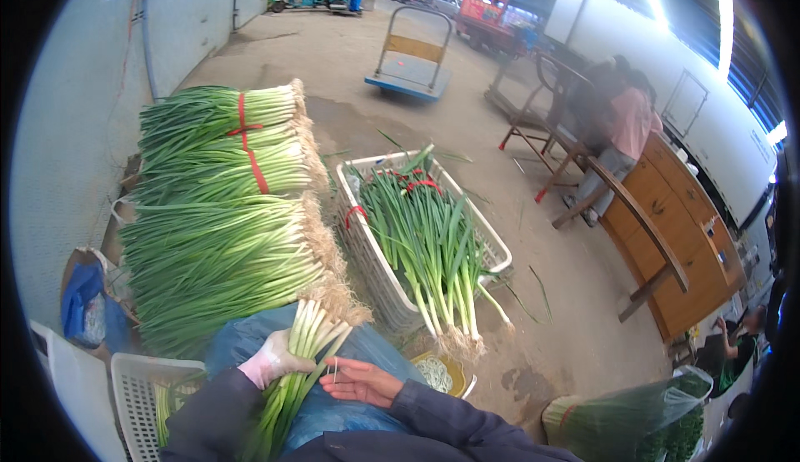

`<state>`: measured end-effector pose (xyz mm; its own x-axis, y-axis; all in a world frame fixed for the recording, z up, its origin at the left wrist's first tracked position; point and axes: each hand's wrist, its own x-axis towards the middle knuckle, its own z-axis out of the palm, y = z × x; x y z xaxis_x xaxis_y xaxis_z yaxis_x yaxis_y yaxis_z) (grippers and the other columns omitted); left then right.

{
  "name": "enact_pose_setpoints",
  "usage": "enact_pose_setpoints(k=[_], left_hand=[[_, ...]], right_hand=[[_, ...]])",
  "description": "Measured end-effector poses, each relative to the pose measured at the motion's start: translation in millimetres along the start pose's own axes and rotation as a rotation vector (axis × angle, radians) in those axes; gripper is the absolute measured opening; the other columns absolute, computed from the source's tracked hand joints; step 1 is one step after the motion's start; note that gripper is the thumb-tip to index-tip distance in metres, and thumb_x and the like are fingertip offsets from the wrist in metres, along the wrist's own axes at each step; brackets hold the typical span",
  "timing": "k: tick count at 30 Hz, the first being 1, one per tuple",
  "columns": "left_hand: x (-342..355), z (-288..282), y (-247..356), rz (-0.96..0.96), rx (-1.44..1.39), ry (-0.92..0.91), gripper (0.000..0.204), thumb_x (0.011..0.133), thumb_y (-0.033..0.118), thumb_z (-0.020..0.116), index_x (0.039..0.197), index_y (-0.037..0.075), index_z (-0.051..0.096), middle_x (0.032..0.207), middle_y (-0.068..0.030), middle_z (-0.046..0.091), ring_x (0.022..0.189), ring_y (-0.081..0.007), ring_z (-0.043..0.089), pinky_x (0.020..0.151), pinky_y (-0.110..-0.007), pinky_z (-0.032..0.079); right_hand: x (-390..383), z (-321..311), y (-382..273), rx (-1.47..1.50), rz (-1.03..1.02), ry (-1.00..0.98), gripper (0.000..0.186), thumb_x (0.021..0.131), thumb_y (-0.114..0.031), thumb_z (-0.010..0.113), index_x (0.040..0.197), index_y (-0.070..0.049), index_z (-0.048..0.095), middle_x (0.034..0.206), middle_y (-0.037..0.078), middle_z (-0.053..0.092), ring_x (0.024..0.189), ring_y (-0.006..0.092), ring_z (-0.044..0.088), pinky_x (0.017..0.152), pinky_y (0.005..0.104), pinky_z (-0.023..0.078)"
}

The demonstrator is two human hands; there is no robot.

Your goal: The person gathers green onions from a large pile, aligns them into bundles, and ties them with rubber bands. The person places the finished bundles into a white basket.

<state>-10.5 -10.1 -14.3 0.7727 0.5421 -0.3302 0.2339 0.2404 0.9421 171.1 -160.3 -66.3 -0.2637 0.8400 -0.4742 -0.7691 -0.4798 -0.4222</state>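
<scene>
My left hand [273, 359], in a pale glove, is closed around a bunch of green onions [279, 412], their white ends upward. Just right of the stalks, my right hand [362, 381] has a thin white band [333, 370] on its partly stretched fingers. Below both hands lies a blue plastic sheet [379, 356]. A yellow bowl [457, 376] of small white bands is at the right. Long stacks of green onions [208, 262], some tied with red straps, lie beyond my left hand. A white crate [500, 241] holds larger leafy stalks with red ties.
A platform trolley [404, 74] stands ahead. At right are wooden chairs [633, 237], a cabinet [700, 287], people [625, 120] and a white truck [708, 129]. A bagged bundle [625, 416] is lower right, another crate [129, 387] lower left, beside a wall [67, 170].
</scene>
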Motion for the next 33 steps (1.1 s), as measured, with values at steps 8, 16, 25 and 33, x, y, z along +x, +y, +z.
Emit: enact_pose_setpoints(k=[8, 16, 25, 33], left_hand=[[-11.3, -6.8, 2.8, 0.038, 0.02, 0.05, 0.059, 0.068, 0.0, 0.078, 0.123, -0.001, 0.061, 0.107, -0.005, 0.069, 0.093, -0.0121, 0.064, 0.082, -0.028, 0.052], [-11.5, -22.7, 2.9, 0.031, -0.012, -0.081, 0.062, 0.067, -0.002, 0.077, 0.126, -0.002, 0.057, 0.104, -0.0075, 0.067, 0.092, -0.0152, 0.065, 0.081, -0.03, 0.053], [6.5, -1.6, -2.2, -0.028, 0.245, 0.079, 0.061, 0.064, 0.008, 0.083, 0.122, 0.001, 0.062, 0.105, -0.0083, 0.071, 0.093, -0.0154, 0.067, 0.084, -0.032, 0.054], [-9.0, 42.4, -6.8, -0.02, 0.771, 0.155, 0.057, 0.064, 0.025, 0.074, 0.114, 0.003, 0.058, 0.096, -0.0224, 0.068, 0.095, -0.0398, 0.065, 0.082, -0.045, 0.052]], right_hand=[[36.5, 2.5, -18.7, -0.658, -0.073, 0.035, 0.048, 0.097, -0.016, 0.062, 0.142, -0.005, 0.048, 0.083, 0.002, 0.064, 0.055, 0.003, 0.046, 0.047, 0.0178, 0.036], [81.3, 4.7, -17.5, -0.759, -0.397, -0.201, 0.049, 0.092, -0.032, 0.071, 0.129, -0.002, 0.055, 0.106, 0.005, 0.069, 0.067, 0.0079, 0.053, 0.058, 0.0243, 0.042], [51.8, -18.3, -70.1, -0.626, -0.731, 0.051, 0.057, 0.09, -0.02, 0.073, 0.138, 0.0, 0.05, 0.13, 0.006, 0.061, 0.117, 0.0137, 0.056, 0.101, 0.0333, 0.046], [39.4, 6.0, -105.3, -0.87, -0.499, -0.05, 0.069, 0.082, -0.016, 0.08, 0.139, 0.003, 0.046, 0.121, 0.013, 0.064, 0.108, 0.0172, 0.062, 0.096, 0.033, 0.049]])
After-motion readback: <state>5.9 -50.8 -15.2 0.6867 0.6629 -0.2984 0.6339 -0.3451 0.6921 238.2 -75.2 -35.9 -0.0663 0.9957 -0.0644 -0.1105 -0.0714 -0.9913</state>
